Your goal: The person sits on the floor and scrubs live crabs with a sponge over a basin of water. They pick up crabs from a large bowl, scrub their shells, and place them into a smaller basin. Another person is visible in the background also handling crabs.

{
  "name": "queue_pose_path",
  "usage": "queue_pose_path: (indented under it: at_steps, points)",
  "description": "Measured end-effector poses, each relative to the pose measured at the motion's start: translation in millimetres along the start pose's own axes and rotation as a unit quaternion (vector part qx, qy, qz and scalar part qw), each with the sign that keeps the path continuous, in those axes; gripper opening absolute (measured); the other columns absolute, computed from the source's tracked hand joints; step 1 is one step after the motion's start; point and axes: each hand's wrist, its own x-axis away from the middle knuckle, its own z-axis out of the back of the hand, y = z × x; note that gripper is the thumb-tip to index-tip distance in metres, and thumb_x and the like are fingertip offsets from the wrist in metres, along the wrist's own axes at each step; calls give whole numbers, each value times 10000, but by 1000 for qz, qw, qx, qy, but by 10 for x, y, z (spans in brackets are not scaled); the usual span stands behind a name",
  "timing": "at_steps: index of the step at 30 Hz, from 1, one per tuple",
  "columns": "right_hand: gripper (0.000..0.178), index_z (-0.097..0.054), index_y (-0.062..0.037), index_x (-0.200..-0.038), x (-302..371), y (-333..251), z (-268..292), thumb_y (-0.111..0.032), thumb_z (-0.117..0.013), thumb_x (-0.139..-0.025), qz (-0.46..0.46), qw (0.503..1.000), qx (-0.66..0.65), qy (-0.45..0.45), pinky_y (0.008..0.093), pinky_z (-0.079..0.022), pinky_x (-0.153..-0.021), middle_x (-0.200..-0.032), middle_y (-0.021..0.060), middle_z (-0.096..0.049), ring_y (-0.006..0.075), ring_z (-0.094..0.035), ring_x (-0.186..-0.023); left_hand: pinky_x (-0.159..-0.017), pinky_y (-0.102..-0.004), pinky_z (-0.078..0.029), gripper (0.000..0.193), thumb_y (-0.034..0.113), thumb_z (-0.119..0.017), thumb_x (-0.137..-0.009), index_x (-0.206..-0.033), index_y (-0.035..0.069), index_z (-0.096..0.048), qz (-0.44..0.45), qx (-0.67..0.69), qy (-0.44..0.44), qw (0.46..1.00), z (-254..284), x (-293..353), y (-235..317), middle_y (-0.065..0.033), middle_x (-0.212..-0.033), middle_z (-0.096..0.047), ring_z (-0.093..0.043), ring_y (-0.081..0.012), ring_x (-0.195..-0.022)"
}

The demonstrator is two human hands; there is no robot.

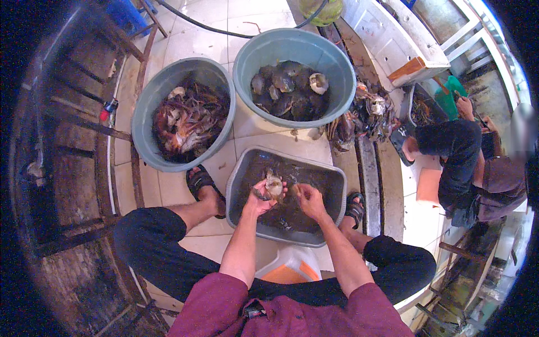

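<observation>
Over a grey rectangular plastic tub (236, 188) of murky brown water, my left hand (259, 200) is closed around a pale cream-and-brown crab piece (274, 185); it sits left of my right hand (309, 200), whose fingertips bunch near it; I cannot tell what they pinch; my 2 hands are apart; beyond stand 2 round blue-grey plastic basins (295, 44).

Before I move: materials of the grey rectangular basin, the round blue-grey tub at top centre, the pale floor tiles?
Grey rectangular basin: likely plastic, semi-matte; moulded rim, rounded corners.
Round blue-grey tub: probably plastic, soft sheen; smooth one-piece wall.
Pale floor tiles: perhaps glazed ceramic, somewhat glossy; bright patches, thin joints.
</observation>
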Motion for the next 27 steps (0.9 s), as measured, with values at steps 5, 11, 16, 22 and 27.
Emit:
queue_pose_path:
  at_steps: [5, 11, 16, 22, 27]
  points:
    - [355, -606, -16, -1197, -14, -937, 365, -87, -675, -856, 222, 974, 27, 45, 390, -516, -867, -1069, 205, -677, 354, -670, -965, -934, -422, -494, 614, 565, -336, -997, -1291, 55, -510, -65, -11, -69, 995, -693, 140, 576, -152, -1269, -611, -595, -277, -1136]
    - [361, -602, -35, -1186, 235, -1616, 899, -45, -685, -835, 317, 945, 79, 22, 435, -469, -953, -1185, 201, -626, 384, -580, -1123, -1017, -412, -432, 423, 379, -380, -1039, -1341, 98, -473, -161, -132, -132, 969, -1426, 349, 1061, -118, -1280, -589, -566, -257, -1192]
    - [398, -594, -25, -1226, 459, -1886, 1007, -78, -673, -840, 358, 926, 81, 88, 454, -420, -1023, -1277, 242, -554, 413, -518, -1183, -1013, -397, -436, 465, 401, -376, -1034, -1355, 79, -474, -98, -91, -139, 981, -1984, 769, 1279, -112, -1257, -604, -559, -254, -1191]
    - [494, -616, -114, -1237, 658, -1979, 832, -34, -633, -750, 483, 843, 214, 106, 462, -454, -1003, -1292, 234, -527, 413, -518, -1184, -1045, -424, -405, 612, 514, -191, -1035, -1342, 74, -484, -113, 2, -153, 982, -2062, 1012, 963, -117, -1236, -608, -552, -288, -1181]
    - [557, -606, -129, -1247, 700, -1830, 903, -18, -600, -701, 503, 817, 263, 100, 461, -447, -1025, -1340, 225, -490, 415, -492, -1218, -1027, -418, -429, 673, 582, -193, -1010, -1368, 82, -466, -102, -2, -85, 991, -2103, 1072, 788, -111, -1260, -595, -569, -276, -1162]
